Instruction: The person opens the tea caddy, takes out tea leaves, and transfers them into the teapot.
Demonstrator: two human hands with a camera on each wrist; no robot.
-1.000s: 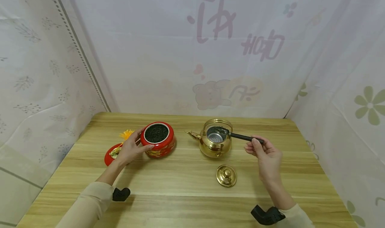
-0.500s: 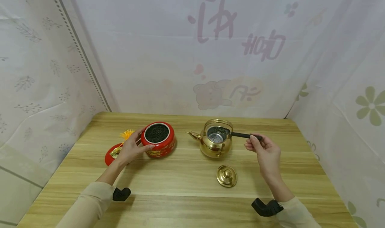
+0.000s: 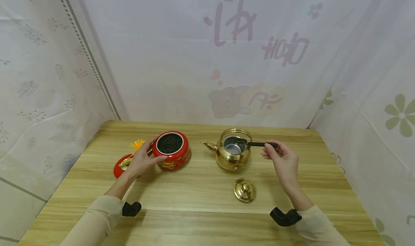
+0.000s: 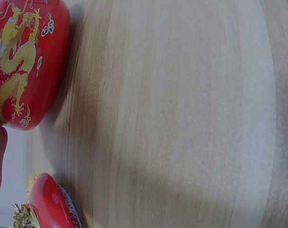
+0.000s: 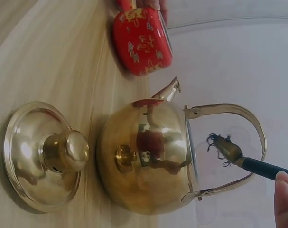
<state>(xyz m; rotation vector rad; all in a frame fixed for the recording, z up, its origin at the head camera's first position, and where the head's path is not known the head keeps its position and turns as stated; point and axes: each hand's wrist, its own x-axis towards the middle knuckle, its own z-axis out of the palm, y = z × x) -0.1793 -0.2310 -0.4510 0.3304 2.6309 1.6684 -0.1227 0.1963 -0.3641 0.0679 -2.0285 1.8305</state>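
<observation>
My left hand point(image 3: 142, 161) grips a red jar point(image 3: 175, 161) by its left side, thumb across the front. Dark loose tea leaves fill the jar almost to its white rim; in the left wrist view a gold dragon decorates the red jar point(image 4: 25, 66). Between thumb and fingers, my right hand point(image 3: 283, 163) pinches the black handle of a small scoop point(image 3: 259, 144). In the right wrist view the metal bowl of the scoop point(image 5: 229, 149), with dark leaves on it, is under the handle arch of a gold teapot point(image 5: 144, 156), above its opening. A perforated strainer point(image 3: 234, 148) sits inside the teapot.
The gold teapot lid point(image 3: 244, 190) lies in front of the teapot on the wooden table point(image 3: 194, 210). Left of the jar lies its red lid point(image 3: 120, 168), partly behind my left hand, with a yellow tassel point(image 3: 137, 144). Patterned cloth point(image 3: 162, 58) hangs behind the table.
My right hand has moved a little left and up, and the scoop's handle has swung from sloping to nearly level. The left hand and jar have stayed in place.
</observation>
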